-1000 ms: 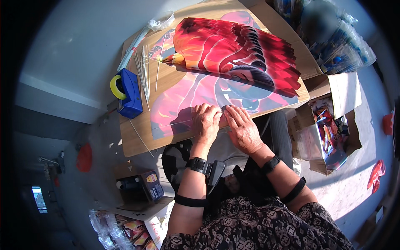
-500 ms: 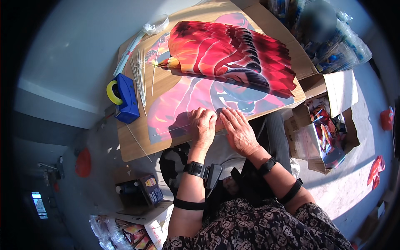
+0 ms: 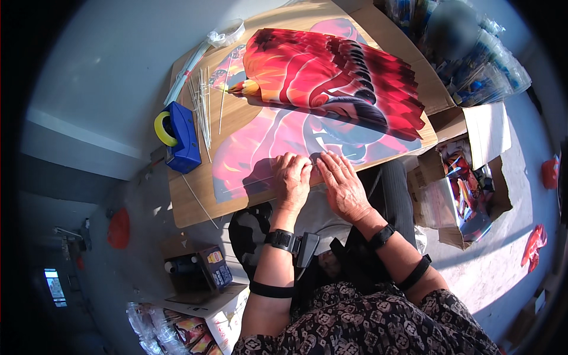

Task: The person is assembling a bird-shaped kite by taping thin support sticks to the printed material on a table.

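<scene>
My left hand [image 3: 291, 180] rests on the near edge of a pale pink printed sheet [image 3: 242, 157], its fingers curled together. Whatever those fingers pinch is hidden beneath them. Close beside it, my right hand [image 3: 345, 188] lies with fingers stretched out over the same edge, pressing on the sheet. A thin pale rod [image 3: 358, 155] shows just past the right fingertips. Beyond the hands, a bright red and black wing-shaped printed piece [image 3: 331, 77] lies over the pale sheet, with a yellow beak-like tip at its left.
Several thin white sticks [image 3: 204, 112] and a blue tape dispenser [image 3: 184, 139] sit at the table's left. A clear plastic bowl [image 3: 228, 34] stands at the far left. Right of the wooden table [image 3: 192, 207] is an open cardboard box [image 3: 432, 198] of colourful scraps. Bagged goods [image 3: 488, 71] are piled behind.
The view has shifted slightly, moving the table and its contents a little rightward. Both hands stay at the sheet's near edge, with the right fingers now a bit more apart from the left.
</scene>
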`<state>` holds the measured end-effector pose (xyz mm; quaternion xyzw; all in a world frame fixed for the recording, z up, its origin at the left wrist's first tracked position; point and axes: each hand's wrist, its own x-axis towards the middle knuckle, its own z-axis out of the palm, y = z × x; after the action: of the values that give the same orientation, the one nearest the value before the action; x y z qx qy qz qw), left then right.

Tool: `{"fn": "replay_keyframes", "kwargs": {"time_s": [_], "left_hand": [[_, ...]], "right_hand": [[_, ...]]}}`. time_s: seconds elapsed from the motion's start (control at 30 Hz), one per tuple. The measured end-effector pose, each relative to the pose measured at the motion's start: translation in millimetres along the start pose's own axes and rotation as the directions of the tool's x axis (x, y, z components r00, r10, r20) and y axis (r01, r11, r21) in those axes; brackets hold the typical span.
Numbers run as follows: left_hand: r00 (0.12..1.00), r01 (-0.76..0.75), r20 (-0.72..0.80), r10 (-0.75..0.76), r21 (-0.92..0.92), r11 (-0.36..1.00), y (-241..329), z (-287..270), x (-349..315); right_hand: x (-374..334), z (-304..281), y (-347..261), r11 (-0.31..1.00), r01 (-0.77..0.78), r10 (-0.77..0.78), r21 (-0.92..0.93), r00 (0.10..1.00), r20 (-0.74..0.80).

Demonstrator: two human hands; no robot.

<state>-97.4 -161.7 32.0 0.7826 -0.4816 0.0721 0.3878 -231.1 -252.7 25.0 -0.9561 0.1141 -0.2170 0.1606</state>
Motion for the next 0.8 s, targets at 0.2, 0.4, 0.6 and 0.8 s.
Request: {"fn": "replay_keyframes", "kwargs": {"time_s": [0.2,0.4,0.6,0.8], "left_hand": [[0.999,-0.018,-0.033,0.018,-0.011,1.0,0,1,2],[0.998,-0.002,-0.061,-0.001,-0.049,0.999,-2,-5,0],[0.962,0.077,-0.271,-0.036,0.142,0.987,-3,-48,-20],[0.722,0.666,-0.502,-0.475,0.318,0.675,-64,-143,-112]], "right_hand": [[1,-2,0,1.0,-0.005,0.005,0.003,1.0,0.006],[3,-4,-6,0.999,-0.001,0.0,0.048,1.0,0.012],[4,-20,-6,0.975,0.017,-0.005,0.22,0.999,-0.053],[12,-19,-36,0.927,0.125,-0.097,0.355,0.991,-0.096]]}}
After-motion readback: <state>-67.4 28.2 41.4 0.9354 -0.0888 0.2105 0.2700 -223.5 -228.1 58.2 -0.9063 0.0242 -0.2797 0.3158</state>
